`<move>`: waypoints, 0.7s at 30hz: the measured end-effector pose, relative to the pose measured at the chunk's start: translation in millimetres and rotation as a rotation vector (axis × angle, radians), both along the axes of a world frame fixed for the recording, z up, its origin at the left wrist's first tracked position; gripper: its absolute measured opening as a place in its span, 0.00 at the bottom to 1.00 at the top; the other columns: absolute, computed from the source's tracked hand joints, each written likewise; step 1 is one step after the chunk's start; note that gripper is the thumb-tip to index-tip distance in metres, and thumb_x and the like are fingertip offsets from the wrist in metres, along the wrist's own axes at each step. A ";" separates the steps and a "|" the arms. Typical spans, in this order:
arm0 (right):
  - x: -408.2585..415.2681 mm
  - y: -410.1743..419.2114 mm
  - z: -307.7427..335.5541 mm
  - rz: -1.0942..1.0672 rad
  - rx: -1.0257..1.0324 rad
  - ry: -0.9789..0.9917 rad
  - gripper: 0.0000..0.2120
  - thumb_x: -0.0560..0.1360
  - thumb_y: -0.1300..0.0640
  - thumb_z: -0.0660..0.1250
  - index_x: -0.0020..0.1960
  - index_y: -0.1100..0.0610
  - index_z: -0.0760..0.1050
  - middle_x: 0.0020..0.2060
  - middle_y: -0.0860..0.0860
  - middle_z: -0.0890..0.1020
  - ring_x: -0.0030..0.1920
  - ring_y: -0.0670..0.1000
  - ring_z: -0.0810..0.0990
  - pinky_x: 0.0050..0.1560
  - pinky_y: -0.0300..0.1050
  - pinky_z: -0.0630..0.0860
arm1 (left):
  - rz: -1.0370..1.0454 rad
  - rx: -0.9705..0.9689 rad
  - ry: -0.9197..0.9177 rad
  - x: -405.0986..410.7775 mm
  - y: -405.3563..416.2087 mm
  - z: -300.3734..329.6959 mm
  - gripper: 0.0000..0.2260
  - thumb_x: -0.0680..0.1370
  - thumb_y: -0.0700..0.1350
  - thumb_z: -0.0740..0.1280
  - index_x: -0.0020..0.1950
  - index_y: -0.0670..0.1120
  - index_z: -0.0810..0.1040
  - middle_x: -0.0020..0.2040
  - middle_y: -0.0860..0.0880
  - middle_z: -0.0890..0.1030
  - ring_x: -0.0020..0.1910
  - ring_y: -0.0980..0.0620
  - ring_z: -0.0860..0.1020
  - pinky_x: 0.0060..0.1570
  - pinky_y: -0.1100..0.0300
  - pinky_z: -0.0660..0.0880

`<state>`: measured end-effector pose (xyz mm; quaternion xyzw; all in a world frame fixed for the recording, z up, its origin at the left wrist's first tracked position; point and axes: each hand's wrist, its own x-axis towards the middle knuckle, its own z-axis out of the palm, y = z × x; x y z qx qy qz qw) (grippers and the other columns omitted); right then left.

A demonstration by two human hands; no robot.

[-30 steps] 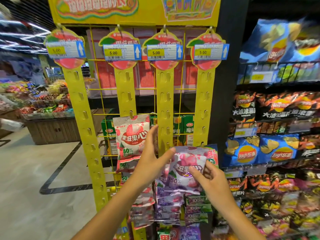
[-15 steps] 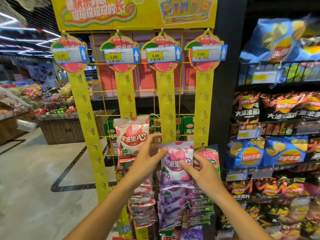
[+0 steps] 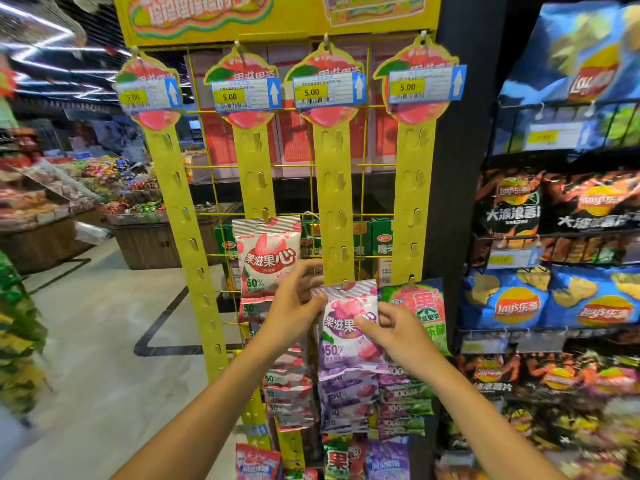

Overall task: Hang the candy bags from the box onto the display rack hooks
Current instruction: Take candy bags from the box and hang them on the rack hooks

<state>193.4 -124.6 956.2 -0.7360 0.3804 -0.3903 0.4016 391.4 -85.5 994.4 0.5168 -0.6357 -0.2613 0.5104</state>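
At frame centre, left hand [image 3: 294, 306] and right hand [image 3: 391, 329] each pinch the purple candy bag [image 3: 349, 336], its top at a strip hook [image 3: 344, 283].

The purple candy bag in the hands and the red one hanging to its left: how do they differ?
The purple candy bag is held by the left hand and the right hand; the red candy bag hangs untouched. The purple one sits lower, on the third strip; the red one higher, on the second. Both show 50%.

Both forearms reach up and forward, close together; the left hand [image 3: 294, 306] and right hand [image 3: 394, 332] each have fingers curled in a pinch
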 end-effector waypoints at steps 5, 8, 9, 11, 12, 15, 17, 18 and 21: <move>0.3 -1.2 -10.4 0.001 -0.010 0.032 0.07 0.79 0.51 0.69 0.47 0.54 0.79 0.31 0.46 0.82 0.32 0.46 0.80 0.36 0.29 0.71 | 0.067 -0.030 -0.065 -5.2 -3.6 -7.5 0.25 0.80 0.30 0.63 0.65 0.60 0.70 0.57 0.63 0.81 0.61 0.62 0.78 0.58 0.67 0.75; -0.1 1.1 -15.8 0.006 -0.015 0.031 0.07 0.79 0.49 0.68 0.55 0.51 0.79 0.43 0.46 0.85 0.43 0.43 0.84 0.50 0.32 0.78 | 0.081 -0.046 -0.085 -8.8 -2.9 -12.8 0.25 0.81 0.30 0.62 0.68 0.58 0.68 0.61 0.62 0.79 0.63 0.64 0.76 0.60 0.68 0.74; -0.2 2.0 -18.4 0.003 -0.015 0.028 0.08 0.79 0.48 0.68 0.56 0.49 0.79 0.45 0.46 0.86 0.45 0.43 0.84 0.52 0.41 0.81 | 0.077 -0.054 -0.093 -9.9 -2.1 -13.8 0.24 0.81 0.31 0.62 0.70 0.56 0.68 0.62 0.61 0.79 0.64 0.62 0.76 0.61 0.66 0.74; -1.8 2.5 -26.7 -0.025 -0.048 0.063 0.11 0.78 0.46 0.69 0.57 0.48 0.79 0.46 0.47 0.85 0.48 0.46 0.84 0.54 0.53 0.81 | 0.075 -0.077 -0.112 -12.1 1.3 -15.6 0.24 0.82 0.32 0.62 0.74 0.52 0.66 0.65 0.60 0.77 0.66 0.61 0.75 0.63 0.65 0.73; -2.9 4.7 -30.8 -0.029 -0.046 0.076 0.12 0.78 0.45 0.70 0.59 0.48 0.78 0.47 0.46 0.85 0.48 0.45 0.84 0.54 0.54 0.81 | 0.079 -0.087 -0.137 -13.2 3.7 -17.4 0.24 0.82 0.33 0.62 0.75 0.51 0.65 0.67 0.59 0.76 0.67 0.62 0.74 0.64 0.65 0.72; -7.3 19.7 -41.1 -0.036 -0.021 0.089 0.25 0.75 0.45 0.72 0.70 0.45 0.70 0.60 0.40 0.82 0.58 0.41 0.81 0.61 0.51 0.80 | 0.091 -0.111 -0.195 -16.5 17.9 -27.6 0.27 0.82 0.36 0.63 0.79 0.51 0.60 0.73 0.55 0.71 0.71 0.56 0.71 0.68 0.57 0.72; -10.9 34.2 -43.1 -0.039 -0.013 0.123 0.34 0.75 0.45 0.73 0.77 0.43 0.61 0.69 0.41 0.75 0.67 0.42 0.75 0.68 0.50 0.75 | 0.131 -0.121 -0.262 -17.0 30.1 -36.1 0.30 0.81 0.37 0.65 0.80 0.53 0.58 0.76 0.54 0.66 0.72 0.47 0.69 0.68 0.48 0.71; -12.5 41.7 -42.6 -0.049 -0.025 0.163 0.38 0.75 0.43 0.72 0.79 0.42 0.57 0.73 0.41 0.70 0.71 0.43 0.71 0.72 0.50 0.72 | 0.143 -0.130 -0.317 -16.8 36.9 -40.0 0.31 0.81 0.38 0.66 0.80 0.53 0.58 0.77 0.54 0.63 0.75 0.47 0.65 0.71 0.47 0.69; -16.6 64.1 -38.9 -0.055 -0.099 0.274 0.37 0.77 0.43 0.70 0.80 0.41 0.54 0.78 0.38 0.60 0.77 0.43 0.60 0.77 0.45 0.62 | 0.117 -0.138 -0.473 -13.4 58.5 -50.5 0.33 0.80 0.40 0.68 0.80 0.56 0.58 0.81 0.60 0.50 0.80 0.57 0.51 0.76 0.54 0.58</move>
